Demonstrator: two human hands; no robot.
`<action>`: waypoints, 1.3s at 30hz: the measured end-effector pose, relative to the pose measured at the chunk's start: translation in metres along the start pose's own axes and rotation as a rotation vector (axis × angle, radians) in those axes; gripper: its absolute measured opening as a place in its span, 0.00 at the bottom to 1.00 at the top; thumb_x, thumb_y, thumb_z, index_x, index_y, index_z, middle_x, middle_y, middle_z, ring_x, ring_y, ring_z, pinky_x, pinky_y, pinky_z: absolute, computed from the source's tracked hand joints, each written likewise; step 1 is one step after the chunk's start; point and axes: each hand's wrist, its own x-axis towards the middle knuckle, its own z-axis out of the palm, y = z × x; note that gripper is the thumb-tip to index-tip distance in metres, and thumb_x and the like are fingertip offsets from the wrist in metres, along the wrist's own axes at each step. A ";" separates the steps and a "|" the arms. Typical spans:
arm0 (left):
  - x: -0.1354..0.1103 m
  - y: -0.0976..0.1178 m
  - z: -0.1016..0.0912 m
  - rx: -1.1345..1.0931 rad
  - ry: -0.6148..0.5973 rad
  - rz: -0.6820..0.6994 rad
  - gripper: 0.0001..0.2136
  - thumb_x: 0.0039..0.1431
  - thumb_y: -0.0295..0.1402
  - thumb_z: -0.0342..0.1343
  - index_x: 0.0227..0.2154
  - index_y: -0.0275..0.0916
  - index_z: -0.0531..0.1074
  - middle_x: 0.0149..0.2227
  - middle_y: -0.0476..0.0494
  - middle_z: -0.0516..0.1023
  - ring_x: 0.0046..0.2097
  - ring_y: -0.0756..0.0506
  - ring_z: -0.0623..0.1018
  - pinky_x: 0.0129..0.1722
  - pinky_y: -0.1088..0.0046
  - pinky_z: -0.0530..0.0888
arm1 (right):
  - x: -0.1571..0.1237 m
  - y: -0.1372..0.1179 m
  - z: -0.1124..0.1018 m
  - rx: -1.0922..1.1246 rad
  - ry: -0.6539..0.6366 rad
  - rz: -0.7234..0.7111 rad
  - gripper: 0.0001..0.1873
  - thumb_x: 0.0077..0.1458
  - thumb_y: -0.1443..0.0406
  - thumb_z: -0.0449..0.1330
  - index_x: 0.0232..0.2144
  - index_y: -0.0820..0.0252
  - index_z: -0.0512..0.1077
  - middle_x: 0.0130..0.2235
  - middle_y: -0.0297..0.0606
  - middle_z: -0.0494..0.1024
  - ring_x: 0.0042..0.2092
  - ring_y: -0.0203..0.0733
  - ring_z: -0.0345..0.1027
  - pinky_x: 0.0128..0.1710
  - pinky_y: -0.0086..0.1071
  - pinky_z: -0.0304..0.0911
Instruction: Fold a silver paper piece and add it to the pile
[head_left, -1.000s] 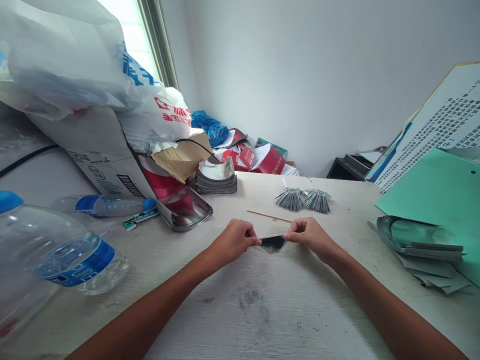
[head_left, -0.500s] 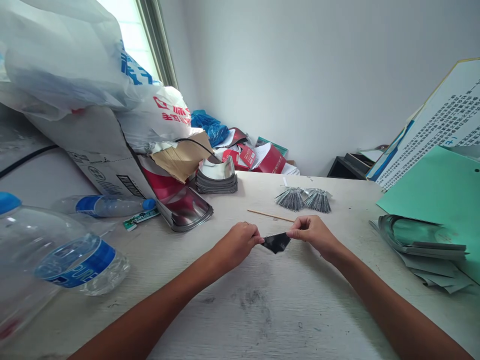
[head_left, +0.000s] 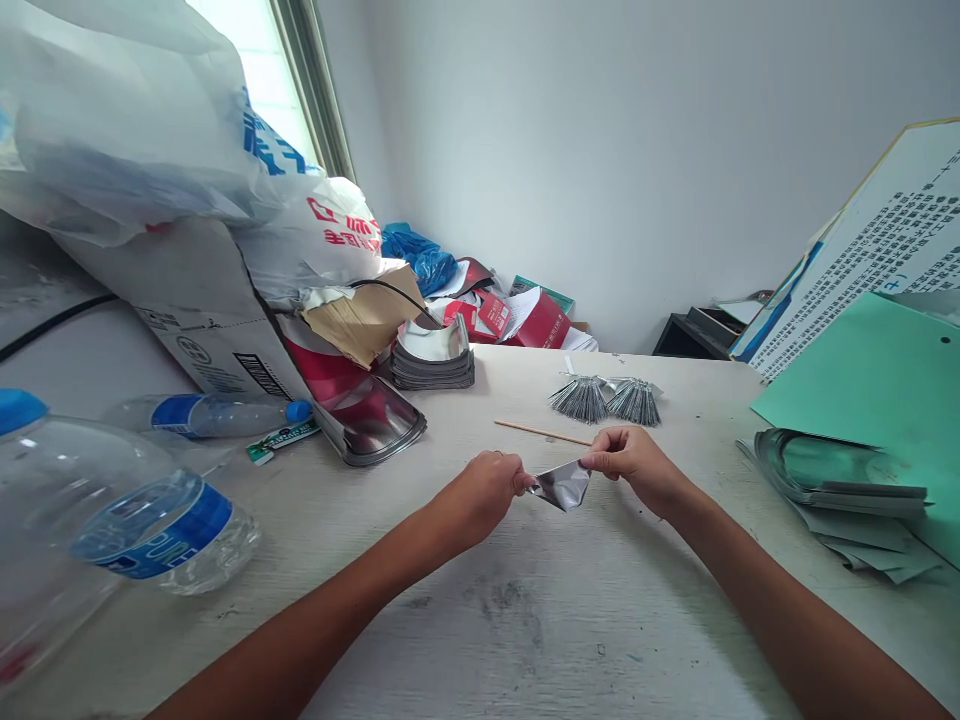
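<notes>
Between my hands is a small piece of shiny silver foil [head_left: 564, 486], creased and roughly triangular. My left hand [head_left: 491, 490] pinches its left end between thumb and fingers. At its upper right corner, my right hand [head_left: 628, 466] grips it in the same way. Just beyond the foil, a thin wooden stick [head_left: 538, 431] lies on the white table [head_left: 480, 660], its right end by my right fingers. Farther back, two fanned bundles of thin silver strips [head_left: 579, 398] rest side by side.
Plastic bottles [head_left: 161, 530] and a cardboard box [head_left: 217, 310] under plastic bags crowd the left. A stack of curved silver sheets [head_left: 433, 358] stands at the back. Right of my arm are more silver sheets [head_left: 847, 480] and a green folder [head_left: 877, 390].
The foil has tilted, so its face went from dark to bright silver. Both hands, still holding it, have shifted slightly right.
</notes>
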 end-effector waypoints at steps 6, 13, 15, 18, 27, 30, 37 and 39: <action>-0.003 0.000 -0.004 0.051 0.005 0.054 0.14 0.68 0.37 0.46 0.28 0.38 0.70 0.30 0.46 0.73 0.33 0.47 0.70 0.33 0.72 0.60 | 0.000 0.007 0.004 0.153 -0.049 0.015 0.20 0.36 0.59 0.75 0.18 0.60 0.68 0.20 0.28 0.65 0.24 0.32 0.51 0.24 0.30 0.45; -0.004 0.006 -0.003 -0.053 -0.052 0.156 0.10 0.64 0.38 0.55 0.33 0.39 0.76 0.35 0.47 0.75 0.37 0.48 0.72 0.37 0.74 0.64 | -0.002 0.008 0.010 0.116 -0.091 -0.032 0.20 0.38 0.60 0.75 0.19 0.60 0.67 0.21 0.29 0.68 0.24 0.32 0.52 0.25 0.30 0.46; -0.004 0.008 -0.002 -0.102 -0.042 0.138 0.11 0.64 0.37 0.55 0.29 0.38 0.76 0.31 0.48 0.74 0.35 0.49 0.71 0.35 0.75 0.63 | -0.003 0.007 0.010 0.105 -0.090 -0.047 0.19 0.40 0.60 0.75 0.21 0.60 0.68 0.22 0.29 0.68 0.25 0.32 0.53 0.25 0.30 0.46; -0.004 0.010 -0.003 -0.163 -0.024 0.097 0.11 0.63 0.34 0.54 0.27 0.38 0.76 0.26 0.50 0.73 0.31 0.50 0.70 0.33 0.75 0.62 | -0.004 0.005 0.011 0.106 -0.112 -0.067 0.17 0.42 0.60 0.73 0.23 0.60 0.68 0.23 0.29 0.68 0.25 0.32 0.54 0.25 0.29 0.47; -0.006 0.010 -0.004 -0.252 0.022 0.070 0.12 0.63 0.32 0.51 0.25 0.36 0.73 0.24 0.50 0.73 0.28 0.51 0.69 0.30 0.77 0.62 | -0.008 0.008 0.026 0.174 -0.238 -0.090 0.13 0.49 0.60 0.70 0.30 0.62 0.73 0.28 0.32 0.71 0.29 0.34 0.61 0.28 0.29 0.57; -0.007 0.011 -0.002 -0.279 0.014 0.072 0.12 0.63 0.34 0.52 0.26 0.36 0.74 0.24 0.51 0.72 0.28 0.52 0.68 0.28 0.78 0.62 | -0.008 0.010 0.031 0.193 -0.184 -0.106 0.14 0.49 0.59 0.70 0.26 0.61 0.71 0.28 0.33 0.71 0.29 0.34 0.62 0.28 0.29 0.59; -0.007 0.014 0.006 -0.437 -0.059 -0.034 0.13 0.61 0.40 0.53 0.28 0.36 0.73 0.22 0.52 0.69 0.24 0.51 0.70 0.24 0.78 0.63 | -0.012 0.009 0.038 0.126 -0.209 -0.085 0.15 0.49 0.58 0.70 0.25 0.62 0.70 0.27 0.34 0.73 0.28 0.34 0.61 0.27 0.29 0.57; -0.008 0.014 0.008 -0.498 -0.069 -0.084 0.14 0.60 0.41 0.53 0.27 0.36 0.72 0.22 0.51 0.70 0.23 0.51 0.71 0.23 0.78 0.65 | -0.012 0.009 0.040 0.142 -0.215 -0.085 0.15 0.50 0.57 0.69 0.25 0.62 0.71 0.27 0.34 0.73 0.28 0.34 0.61 0.27 0.28 0.57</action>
